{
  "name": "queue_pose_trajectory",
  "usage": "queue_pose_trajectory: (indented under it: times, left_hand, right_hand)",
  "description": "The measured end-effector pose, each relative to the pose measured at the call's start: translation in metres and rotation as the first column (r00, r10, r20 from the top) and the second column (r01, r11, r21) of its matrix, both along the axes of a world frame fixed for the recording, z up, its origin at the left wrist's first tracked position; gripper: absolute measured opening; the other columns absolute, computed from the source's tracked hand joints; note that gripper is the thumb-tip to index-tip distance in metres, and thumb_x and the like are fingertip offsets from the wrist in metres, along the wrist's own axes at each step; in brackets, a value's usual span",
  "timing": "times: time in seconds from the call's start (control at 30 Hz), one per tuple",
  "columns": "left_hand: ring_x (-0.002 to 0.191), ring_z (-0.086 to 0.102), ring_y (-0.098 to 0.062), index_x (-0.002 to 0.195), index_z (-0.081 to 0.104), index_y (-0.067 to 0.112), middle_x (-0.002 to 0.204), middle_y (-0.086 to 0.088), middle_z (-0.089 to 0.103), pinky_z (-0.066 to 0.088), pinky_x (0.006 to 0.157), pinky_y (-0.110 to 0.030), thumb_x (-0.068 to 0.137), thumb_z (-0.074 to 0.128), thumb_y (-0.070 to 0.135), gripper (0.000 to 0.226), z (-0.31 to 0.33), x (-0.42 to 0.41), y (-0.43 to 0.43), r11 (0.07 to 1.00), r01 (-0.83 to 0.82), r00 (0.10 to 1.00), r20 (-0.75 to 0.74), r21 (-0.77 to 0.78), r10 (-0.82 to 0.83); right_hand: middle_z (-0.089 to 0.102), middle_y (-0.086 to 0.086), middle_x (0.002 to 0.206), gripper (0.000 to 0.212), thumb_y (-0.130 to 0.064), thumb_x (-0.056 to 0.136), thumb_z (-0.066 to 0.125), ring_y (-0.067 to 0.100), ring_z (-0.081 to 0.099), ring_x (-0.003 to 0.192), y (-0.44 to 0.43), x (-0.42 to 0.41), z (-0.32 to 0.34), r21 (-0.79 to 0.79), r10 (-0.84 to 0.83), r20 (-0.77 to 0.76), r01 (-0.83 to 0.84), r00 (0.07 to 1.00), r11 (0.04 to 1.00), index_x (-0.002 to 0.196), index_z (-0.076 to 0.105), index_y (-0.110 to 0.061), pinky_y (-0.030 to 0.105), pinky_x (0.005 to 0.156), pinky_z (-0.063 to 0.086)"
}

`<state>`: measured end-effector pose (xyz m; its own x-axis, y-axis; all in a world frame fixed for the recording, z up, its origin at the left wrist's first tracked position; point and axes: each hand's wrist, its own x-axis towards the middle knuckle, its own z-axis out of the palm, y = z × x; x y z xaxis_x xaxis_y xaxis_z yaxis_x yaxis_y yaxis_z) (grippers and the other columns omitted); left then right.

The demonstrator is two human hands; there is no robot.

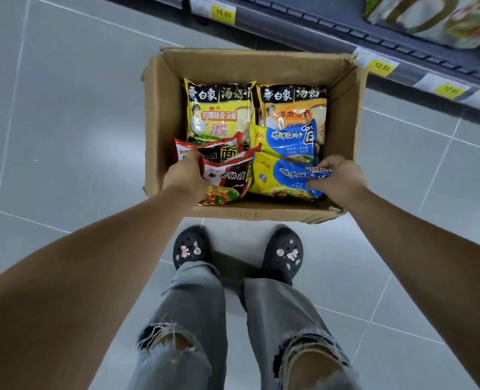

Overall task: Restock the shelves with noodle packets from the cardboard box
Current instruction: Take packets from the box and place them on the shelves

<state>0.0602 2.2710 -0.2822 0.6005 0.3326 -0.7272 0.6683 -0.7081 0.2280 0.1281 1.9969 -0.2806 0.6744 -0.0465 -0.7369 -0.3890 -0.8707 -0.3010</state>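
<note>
Hands [186,175] [338,177] gripping red packet [227,178], blue packet [284,175], long axes crosswise in box [160,116]

An open cardboard box [164,122] sits on the grey tiled floor [64,122] at centre frame. At its lower left the left hand [184,178] grips a red noodle packet [227,180]. At lower right the right hand [341,178] pinches a blue-and-yellow noodle packet [279,178]. Two large yellow packets [219,108] lie side by side further up. A shelf edge [345,32] with yellow price tags [223,14] crosses the upper right.
</note>
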Motion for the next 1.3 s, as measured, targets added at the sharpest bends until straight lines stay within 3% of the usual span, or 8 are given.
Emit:
queue_pose_trajectory:
  times: [0.17,0.27,0.37,0.53,0.67,0.83,1.07,1.3]
  left_hand:
    - [0.094,0.059,-0.027,0.104,0.061,0.01,0.093,-0.006,0.061,0.043,0.072,-0.03,0.09,0.061,0.026,0.022,0.084,0.024,-0.021,0.998,0.026,0.996,0.083,-0.057,-0.021]
    - [0.095,0.06,-0.033,0.106,0.063,0.008,0.1,-0.015,0.063,0.05,0.075,-0.035,0.09,0.059,0.023,0.023,0.156,0.039,-0.032,0.995,-0.038,0.977,0.206,-0.093,0.056]
    - [0.088,0.058,-0.027,0.109,0.062,0.01,0.095,-0.008,0.058,0.045,0.07,-0.028,0.091,0.059,0.022,0.022,0.235,0.054,-0.041,0.979,-0.092,0.952,0.272,-0.184,0.141]
    - [0.079,0.059,-0.022,0.104,0.057,0.023,0.083,0.0,0.059,0.043,0.075,-0.028,0.091,0.058,0.026,0.013,0.363,0.061,-0.052,0.908,-0.18,0.887,0.335,-0.38,0.316]
    - [0.098,0.065,-0.029,0.102,0.056,0.019,0.101,-0.004,0.065,0.053,0.088,-0.045,0.087,0.066,0.023,0.018,0.459,0.065,-0.071,0.791,-0.131,0.85,0.344,-0.598,0.4]
    - [0.093,0.065,-0.022,0.12,0.047,0.009,0.117,-0.01,0.062,0.057,0.069,-0.037,0.079,0.073,0.006,0.048,0.564,0.072,-0.109,0.577,-0.044,0.904,0.214,-0.815,0.37]
    - [0.096,0.066,-0.026,0.121,0.047,0.01,0.115,-0.011,0.063,0.056,0.081,-0.046,0.075,0.074,0.001,0.054,0.679,0.095,-0.171,0.582,0.187,0.888,0.39,-0.792,0.245]
    - [0.096,0.063,-0.027,0.111,0.048,0.017,0.108,-0.008,0.061,0.056,0.074,-0.042,0.079,0.067,0.001,0.041,0.776,0.108,-0.277,0.515,0.4,0.748,0.595,-0.758,0.295]
  right_hand:
    - [0.063,-0.003,0.083,0.025,-0.018,0.07,0.074,0.018,0.061,0.074,0.003,-0.028,0.082,0.088,-0.362,0.085,0.355,0.928,0.931,0.088,0.06,-0.026,0.033,0.064,0.053]
    - [0.061,-0.002,0.073,0.022,-0.012,0.069,0.072,0.019,0.059,0.064,0.012,-0.039,0.153,0.204,-0.606,0.043,0.587,0.794,0.783,0.084,0.059,-0.022,0.029,0.057,0.048]
    - [0.062,0.004,0.07,0.015,-0.008,0.067,0.07,0.021,0.058,0.06,0.014,-0.047,0.228,0.288,-0.782,-0.017,0.752,0.623,0.593,0.073,0.062,-0.019,0.032,0.058,0.049]
    - [0.057,0.003,0.067,0.014,-0.004,0.071,0.071,0.017,0.051,0.06,0.005,-0.064,0.352,0.493,-0.916,-0.059,0.809,0.397,0.319,0.08,0.062,-0.012,0.026,0.052,0.042]
    - [0.057,0.004,0.071,0.009,-0.002,0.076,0.067,0.013,0.05,0.058,-0.011,-0.075,0.449,0.653,-0.975,0.039,0.733,0.218,0.19,0.082,0.061,-0.007,0.023,0.053,0.042]
    - [0.057,0.009,0.073,0.02,-0.008,0.076,0.07,0.019,0.056,0.064,-0.039,-0.084,0.543,0.77,-0.974,0.19,0.597,0.122,0.225,0.068,0.051,-0.009,0.027,0.055,0.044]
    - [0.058,-0.001,0.078,0.021,-0.02,0.077,0.072,0.016,0.056,0.072,-0.117,-0.094,0.651,0.802,-0.92,0.392,0.49,-0.001,0.341,0.09,0.06,-0.008,0.024,0.057,0.04]
    - [0.066,0.003,0.094,0.026,-0.028,0.077,0.071,0.023,0.065,0.087,-0.23,-0.085,0.739,0.826,-0.863,0.492,0.375,-0.114,0.421,0.097,0.065,-0.013,0.042,0.072,0.053]
